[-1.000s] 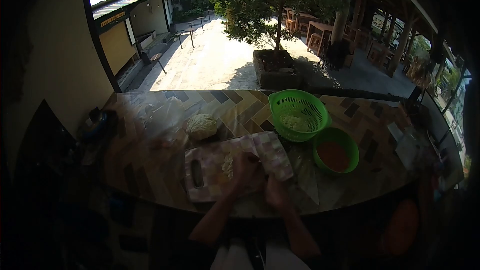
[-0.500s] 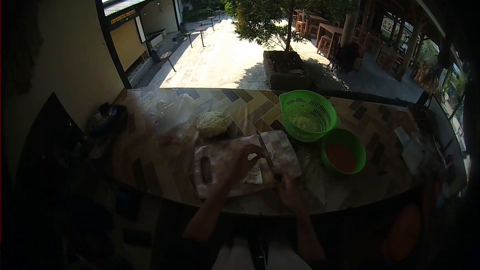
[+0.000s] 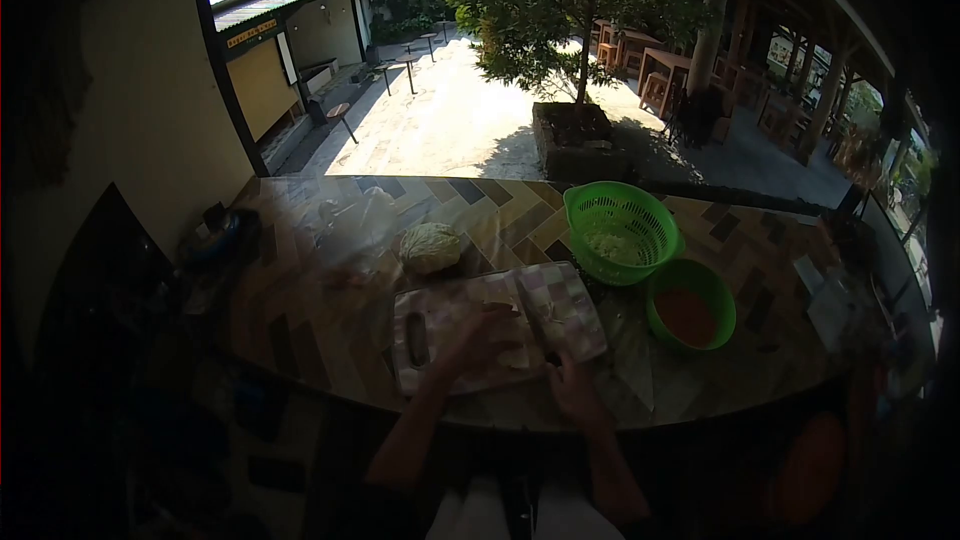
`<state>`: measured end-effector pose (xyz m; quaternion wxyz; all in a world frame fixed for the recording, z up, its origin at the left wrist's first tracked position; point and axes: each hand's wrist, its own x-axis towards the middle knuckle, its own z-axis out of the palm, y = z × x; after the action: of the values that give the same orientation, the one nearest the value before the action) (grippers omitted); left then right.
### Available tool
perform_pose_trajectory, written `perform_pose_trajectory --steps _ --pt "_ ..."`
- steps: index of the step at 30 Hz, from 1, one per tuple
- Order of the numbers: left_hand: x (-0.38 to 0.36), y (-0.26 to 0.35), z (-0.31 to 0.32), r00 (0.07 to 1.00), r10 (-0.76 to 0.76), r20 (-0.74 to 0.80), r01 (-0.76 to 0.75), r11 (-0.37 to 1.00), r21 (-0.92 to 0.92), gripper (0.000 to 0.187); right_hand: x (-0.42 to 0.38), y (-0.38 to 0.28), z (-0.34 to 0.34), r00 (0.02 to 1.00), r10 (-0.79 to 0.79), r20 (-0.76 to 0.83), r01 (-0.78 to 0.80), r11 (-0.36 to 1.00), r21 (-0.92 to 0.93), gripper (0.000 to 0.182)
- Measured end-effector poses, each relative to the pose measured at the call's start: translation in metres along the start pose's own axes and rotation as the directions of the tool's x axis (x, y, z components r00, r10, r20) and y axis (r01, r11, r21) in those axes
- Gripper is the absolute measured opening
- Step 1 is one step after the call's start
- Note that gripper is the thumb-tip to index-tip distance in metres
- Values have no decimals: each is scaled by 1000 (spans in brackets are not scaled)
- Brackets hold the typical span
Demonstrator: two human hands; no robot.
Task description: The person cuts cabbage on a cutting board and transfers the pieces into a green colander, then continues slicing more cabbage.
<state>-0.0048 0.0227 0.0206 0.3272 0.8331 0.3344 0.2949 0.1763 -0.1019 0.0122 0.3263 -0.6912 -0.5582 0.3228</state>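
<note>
My right hand [image 3: 578, 392] is closed around the dark handle of a knife [image 3: 535, 315], whose blade points away from me across the cutting board [image 3: 412, 370]. To its left, my left hand [image 3: 478, 338] lies over a pale piece of cabbage leaf [image 3: 517, 354] on the board, fingers stretched out and apart from the thumb. The hand covers part of the leaf. A few thin pale shreds [image 3: 558, 314] lie right of the blade. Just beyond the board sits a pale cabbage [image 3: 430, 247].
A green colander [image 3: 578, 230] with pale shreds inside stands beyond the board to the right. Beside it is a green bowl [image 3: 728, 315] of reddish-orange contents. Clear plastic [image 3: 355, 220] lies at the back left of the counter [image 3: 300, 330]. Dim items crowd both ends.
My left hand has lowered and shifted slightly left, its fingers going from a raised, curled pose to stretched out over the leaf. My right hand still holds the knife. The view has shifted slightly.
</note>
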Motion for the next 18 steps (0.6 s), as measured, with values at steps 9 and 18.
perform_pose_trajectory --steps 9,18 --pt "-20 -13 29 999 -34 34 18 919 395 67 -25 -45 -11 996 84 23 -82 993 -84 42" --pt "-18 -4 34 991 -134 11 125 944 304 68 -52 -41 -2 997 72 -1 -72 992 -107 42"
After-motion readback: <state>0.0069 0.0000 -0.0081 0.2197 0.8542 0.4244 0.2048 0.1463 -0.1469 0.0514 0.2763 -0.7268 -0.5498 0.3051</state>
